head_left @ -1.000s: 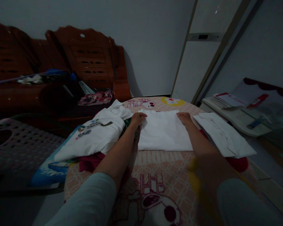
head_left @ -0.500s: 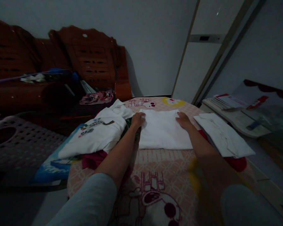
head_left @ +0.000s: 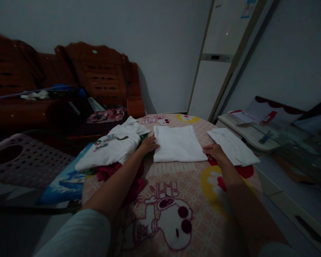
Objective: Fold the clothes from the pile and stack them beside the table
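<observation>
A white garment (head_left: 178, 144), folded into a flat rectangle, lies on the patterned tablecloth (head_left: 173, 184) in front of me. My left hand (head_left: 149, 144) is closed at the garment's left edge, with its fingertips on the fabric. At the near right corner, my right hand (head_left: 214, 152) pinches the edge with fingers together. Just left of my left hand lies a heap of loose clothes, topped by a white shirt (head_left: 115, 144) with a dark print. Another folded white garment (head_left: 231, 146) rests to the right, beyond my right hand.
Dark red cloth (head_left: 107, 171) shows under the left heap. A blue printed cushion (head_left: 66, 185) and a woven plastic chair (head_left: 29, 160) stand left of the table. Behind is a wooden bench (head_left: 96, 75). A cabinet with papers (head_left: 240, 117) is at the right.
My right hand has slid from the garment's far right side toward me to its near right corner. My left hand has moved slightly nearer along the left edge. The view has shifted a little.
</observation>
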Motion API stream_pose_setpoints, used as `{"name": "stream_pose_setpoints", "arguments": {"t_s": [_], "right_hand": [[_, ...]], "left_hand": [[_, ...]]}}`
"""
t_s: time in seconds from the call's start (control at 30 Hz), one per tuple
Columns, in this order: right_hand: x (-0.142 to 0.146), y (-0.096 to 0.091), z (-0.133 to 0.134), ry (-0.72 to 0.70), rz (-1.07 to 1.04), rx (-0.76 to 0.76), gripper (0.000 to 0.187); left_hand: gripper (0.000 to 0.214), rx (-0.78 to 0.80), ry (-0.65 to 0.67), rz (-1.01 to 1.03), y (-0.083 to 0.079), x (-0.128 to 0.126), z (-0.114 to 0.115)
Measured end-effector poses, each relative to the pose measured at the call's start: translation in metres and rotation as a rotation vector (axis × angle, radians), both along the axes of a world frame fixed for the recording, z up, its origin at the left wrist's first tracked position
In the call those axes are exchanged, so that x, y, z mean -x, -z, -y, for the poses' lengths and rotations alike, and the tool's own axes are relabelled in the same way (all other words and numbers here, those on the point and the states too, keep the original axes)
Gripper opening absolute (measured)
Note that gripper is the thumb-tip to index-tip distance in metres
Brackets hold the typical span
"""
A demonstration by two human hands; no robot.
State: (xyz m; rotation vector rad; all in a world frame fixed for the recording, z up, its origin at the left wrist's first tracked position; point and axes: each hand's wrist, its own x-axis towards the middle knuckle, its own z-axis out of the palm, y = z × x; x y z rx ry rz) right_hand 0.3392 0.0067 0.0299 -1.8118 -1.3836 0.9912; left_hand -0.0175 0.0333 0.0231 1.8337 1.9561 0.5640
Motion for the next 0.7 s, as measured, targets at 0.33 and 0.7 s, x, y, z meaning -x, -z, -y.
{"name": "stream_pose_setpoints", "arguments": {"t_s": [0.33, 0.7], "right_hand": [[-0.010, 0.005, 0.033, -0.124, -0.406, 0.056, 0.057], [-0.010, 0.009, 0.037, -0.121, -0.490, -0.041, 0.062]], "left_hand": [[0.089, 0.234, 0.106, 0.889, 0.005, 0.003, 0.076], [0.082, 0.175, 0.163, 0.792, 0.015, 0.001, 0.076]]}}
